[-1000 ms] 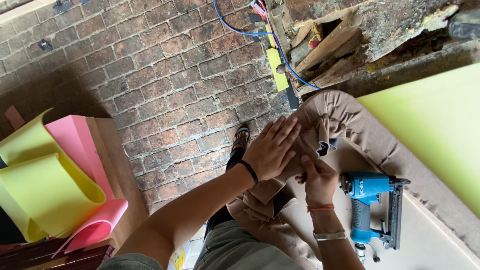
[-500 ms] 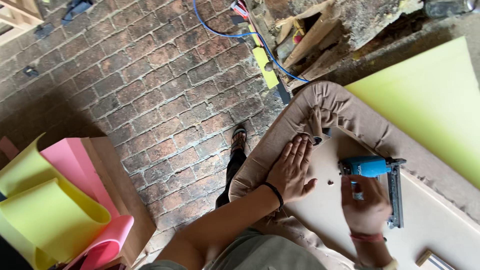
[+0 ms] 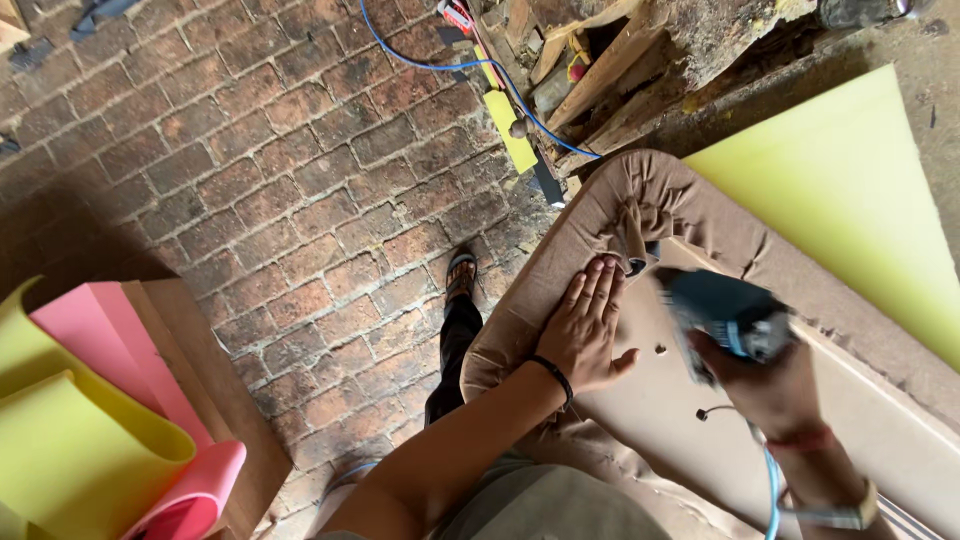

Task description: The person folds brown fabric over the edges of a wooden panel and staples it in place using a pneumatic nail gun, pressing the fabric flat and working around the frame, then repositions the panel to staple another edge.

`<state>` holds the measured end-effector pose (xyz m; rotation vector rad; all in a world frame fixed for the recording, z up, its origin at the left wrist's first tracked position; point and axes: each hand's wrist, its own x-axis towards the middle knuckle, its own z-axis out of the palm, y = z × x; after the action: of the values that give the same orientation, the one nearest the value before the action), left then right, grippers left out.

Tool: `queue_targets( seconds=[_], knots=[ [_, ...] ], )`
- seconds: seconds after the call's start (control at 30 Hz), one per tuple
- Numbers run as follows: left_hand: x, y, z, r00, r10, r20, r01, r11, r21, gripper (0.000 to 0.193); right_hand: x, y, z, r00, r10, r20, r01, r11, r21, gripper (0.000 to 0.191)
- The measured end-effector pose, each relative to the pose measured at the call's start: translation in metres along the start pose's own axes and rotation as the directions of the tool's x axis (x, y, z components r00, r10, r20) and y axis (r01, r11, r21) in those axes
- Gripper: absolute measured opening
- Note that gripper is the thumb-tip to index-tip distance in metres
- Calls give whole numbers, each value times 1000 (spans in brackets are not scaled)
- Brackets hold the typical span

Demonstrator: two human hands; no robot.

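Left hand (image 3: 587, 325) lay flat, fingers together, pressing the tan fabric (image 3: 640, 200) down so its pleats stayed taut on the board (image 3: 860, 400). Right hand (image 3: 765, 375) was closed around the blue staple gun (image 3: 725, 310), nose aimed at the folded edge.

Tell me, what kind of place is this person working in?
Probably an upholstery workshop: brown fabric is pulled over a padded board, the right hand holds a blue staple gun, and foam sheets lie rolled on the brick floor.

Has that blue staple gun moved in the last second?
Yes. The blue staple gun lay on the board; now the right hand has lifted it toward the pleated fabric corner that the left hand presses flat.
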<state>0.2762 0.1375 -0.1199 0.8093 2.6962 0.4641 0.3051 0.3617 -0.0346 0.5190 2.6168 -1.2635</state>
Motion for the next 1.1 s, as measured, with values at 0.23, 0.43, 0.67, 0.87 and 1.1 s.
queue_targets(
  seconds=[0.23, 0.43, 0.67, 0.87, 1.1],
  knots=[
    [0, 0, 0, 1000, 3, -23, -4, 999, -41, 103, 59, -62, 41, 925, -340, 169, 379, 848, -370, 32],
    [-1, -3, 1, 998, -10, -61, 7, 998, -58, 104, 69, -57, 44, 932, -318, 173, 360, 862, -357, 30],
    [-2, -2, 3, 997, -15, -71, 10, 998, -62, 101, 66, -62, 41, 943, -211, 257, 309, 844, -438, 37],
    [0, -3, -1, 988, 20, 155, -14, 999, -42, 97, 58, -61, 47, 879, -416, 234, 476, 801, -363, 37],
    [-9, -2, -6, 999, -5, -46, 3, 999, -38, 106, 29, -20, 20, 987, -144, -67, 106, 908, -404, 41]
  ],
)
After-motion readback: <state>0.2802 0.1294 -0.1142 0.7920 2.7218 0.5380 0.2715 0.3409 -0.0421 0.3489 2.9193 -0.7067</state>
